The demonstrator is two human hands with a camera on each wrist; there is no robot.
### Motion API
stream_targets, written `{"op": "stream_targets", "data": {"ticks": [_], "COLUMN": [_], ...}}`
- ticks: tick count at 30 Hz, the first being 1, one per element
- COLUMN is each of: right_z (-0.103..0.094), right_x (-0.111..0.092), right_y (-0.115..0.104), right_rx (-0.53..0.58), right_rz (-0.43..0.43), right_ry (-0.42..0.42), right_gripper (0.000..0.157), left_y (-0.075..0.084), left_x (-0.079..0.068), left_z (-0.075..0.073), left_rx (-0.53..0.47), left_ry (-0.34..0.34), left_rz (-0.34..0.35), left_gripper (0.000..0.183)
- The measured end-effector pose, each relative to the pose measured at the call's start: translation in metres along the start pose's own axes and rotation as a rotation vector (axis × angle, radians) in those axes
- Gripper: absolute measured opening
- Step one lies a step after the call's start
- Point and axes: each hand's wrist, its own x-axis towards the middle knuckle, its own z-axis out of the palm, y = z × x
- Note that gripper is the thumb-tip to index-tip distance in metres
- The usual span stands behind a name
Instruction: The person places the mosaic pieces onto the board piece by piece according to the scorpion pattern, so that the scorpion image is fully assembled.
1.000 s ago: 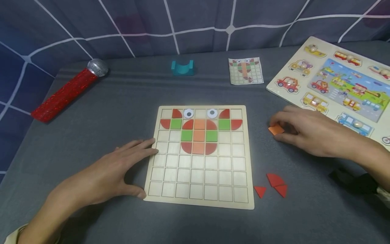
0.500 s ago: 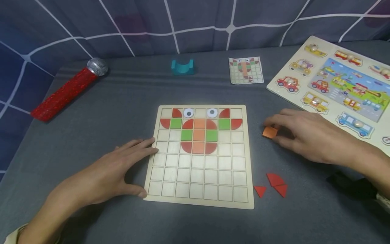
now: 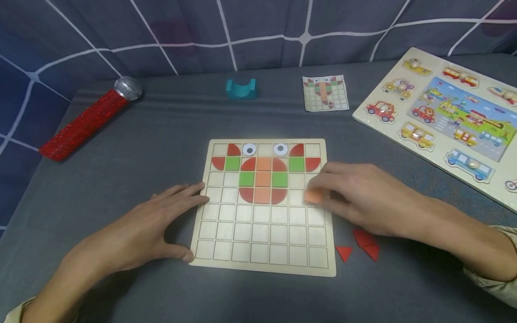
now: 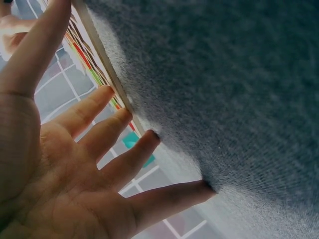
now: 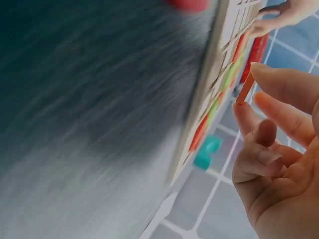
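Note:
A wooden grid board (image 3: 261, 229) lies flat, with red quarter-circles, green and orange squares and two googly-eye discs set in its upper rows. My right hand (image 3: 363, 197) pinches an orange square tile (image 3: 313, 196) between thumb and finger, over the board's right side. In the right wrist view the same tile (image 5: 245, 89) shows edge-on between the fingertips. Spread along the board's left edge, my left hand (image 3: 137, 235) touches it with its fingertips and thumb. Close by the right forearm lie a red quarter-circle piece (image 3: 363, 236) and two red triangles (image 3: 343, 253).
A small printed pattern card (image 3: 325, 93) lies behind the board. To its right is a wooden vehicle knob puzzle (image 3: 428, 121). A teal curved block (image 3: 241, 89) stands at the back, and a red glittery toy microphone (image 3: 86, 120) lies at the far left.
My right hand has moved left from beside the knob puzzle to over the board, carrying the orange tile. The left hand stays at the board's left edge.

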Motion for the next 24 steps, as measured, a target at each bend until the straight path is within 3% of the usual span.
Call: {"op": "stream_targets", "data": {"ticks": [7, 15, 24], "right_z": [0.008, 0.028, 0.036], "right_x": [0.020, 0.041, 0.054], "right_y": [-0.022, -0.040, -0.054], "right_rx": [0.061, 0.057, 0.012], "right_rz": [-0.057, -0.155, -0.097], "right_ry": [-0.021, -0.036, -0.098], "right_gripper": [0.023, 0.015, 0.005], "left_y": [0.000, 0.000, 0.001], "left_x": [0.001, 0.000, 0.001], "left_z": [0.000, 0.000, -0.001], "left_rx": [-0.001, 0.011, 0.003], "left_ry": [-0.006, -0.005, -0.019], "left_rz": [-0.013, 0.002, -0.024], "left_gripper": [0.103, 0.100, 0.101]}}
